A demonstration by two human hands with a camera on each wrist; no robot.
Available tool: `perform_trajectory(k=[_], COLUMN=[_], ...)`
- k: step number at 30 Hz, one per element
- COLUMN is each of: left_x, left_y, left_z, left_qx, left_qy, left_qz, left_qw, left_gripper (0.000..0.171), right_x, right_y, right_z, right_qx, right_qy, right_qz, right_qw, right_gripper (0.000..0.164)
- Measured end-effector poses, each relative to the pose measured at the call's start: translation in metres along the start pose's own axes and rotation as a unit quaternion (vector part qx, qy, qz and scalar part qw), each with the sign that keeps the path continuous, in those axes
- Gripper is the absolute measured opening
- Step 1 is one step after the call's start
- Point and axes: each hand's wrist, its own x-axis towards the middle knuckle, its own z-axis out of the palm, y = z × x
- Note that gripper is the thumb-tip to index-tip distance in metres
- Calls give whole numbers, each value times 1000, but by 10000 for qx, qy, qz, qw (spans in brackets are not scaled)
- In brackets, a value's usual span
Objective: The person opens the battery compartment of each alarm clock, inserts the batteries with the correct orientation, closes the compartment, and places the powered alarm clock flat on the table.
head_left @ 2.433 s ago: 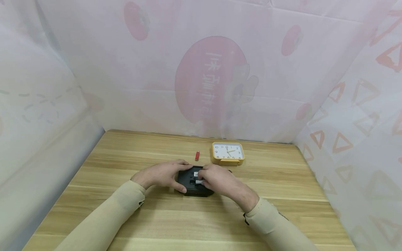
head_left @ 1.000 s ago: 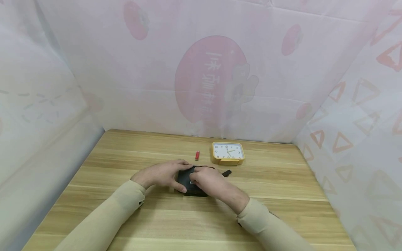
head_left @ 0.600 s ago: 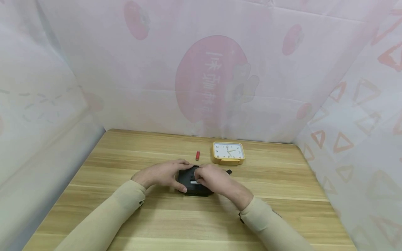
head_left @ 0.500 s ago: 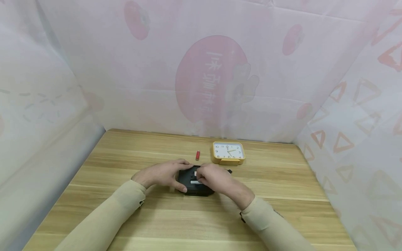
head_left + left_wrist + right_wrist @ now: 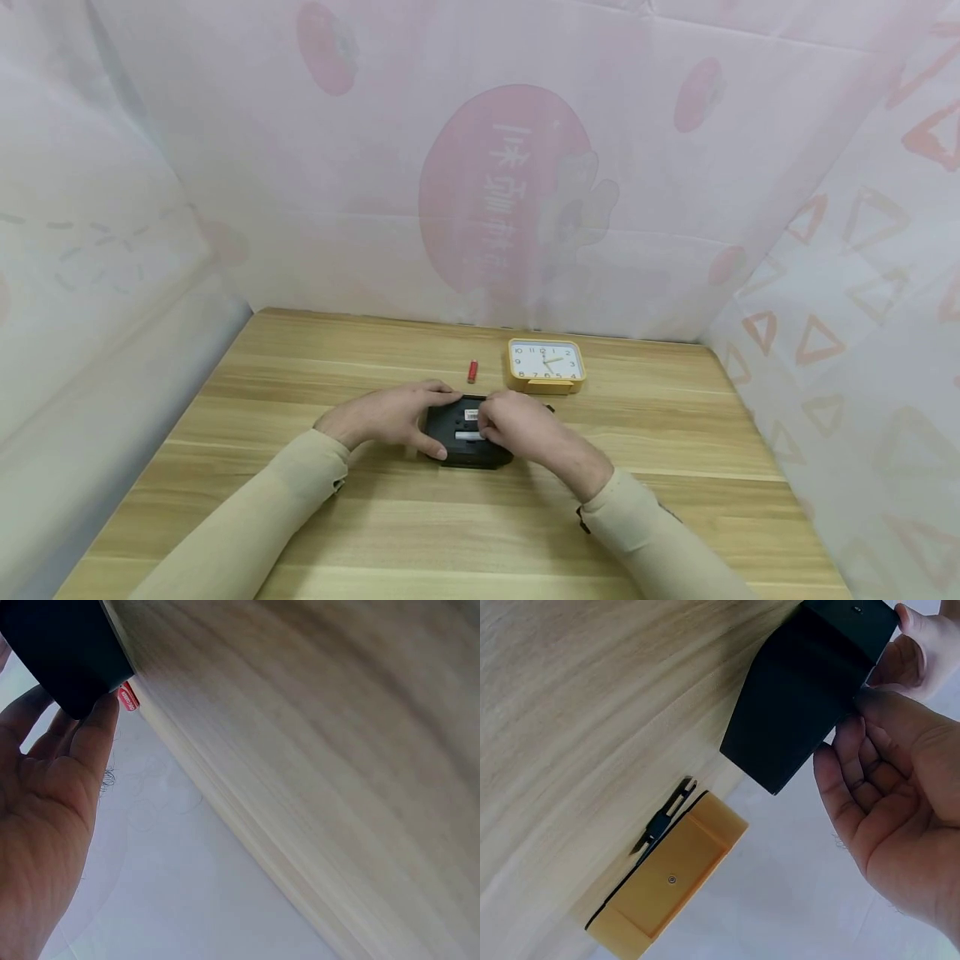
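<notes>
A black clock (image 5: 442,423) lies back side up on the table, with a small label and a battery slot showing. My left hand (image 5: 390,414) grips its left end, thumb at the near side and fingers at the far side. A pale battery (image 5: 467,436) lies in the slot. My right hand (image 5: 525,427) has curled fingers at the battery's right end and hides that end. In the right wrist view, my right hand (image 5: 907,787) is beside the edge of the black clock (image 5: 795,697); the battery is hidden there.
A red battery (image 5: 472,372) lies beyond the clock. A yellow clock (image 5: 545,364) lies face up at the back right. A small black plastic piece (image 5: 660,823), perhaps a battery cover, lies beside it. Fabric walls (image 5: 337,208) surround the table (image 5: 375,525).
The battery was partly raised in my right fingers and now lies flat in the slot. My right hand reached left over it, then drew back right. My left hand has stayed still.
</notes>
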Motion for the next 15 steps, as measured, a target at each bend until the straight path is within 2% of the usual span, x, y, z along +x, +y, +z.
perform_trajectory(k=[8, 15], left_x=[0, 0], left_y=[0, 0], left_z=[0, 0], left_qx=[-101, -54], left_qy=[-22, -17], left_qz=[-12, 1], left_qw=[9999, 10000], left_gripper=[106, 107], right_x=[2, 1], right_y=[-4, -4], right_z=[2, 4], right_qx=[-249, -294], right_qy=[102, 212], right_qz=[-219, -193], right_qw=[9994, 9992], right_gripper=[34, 35])
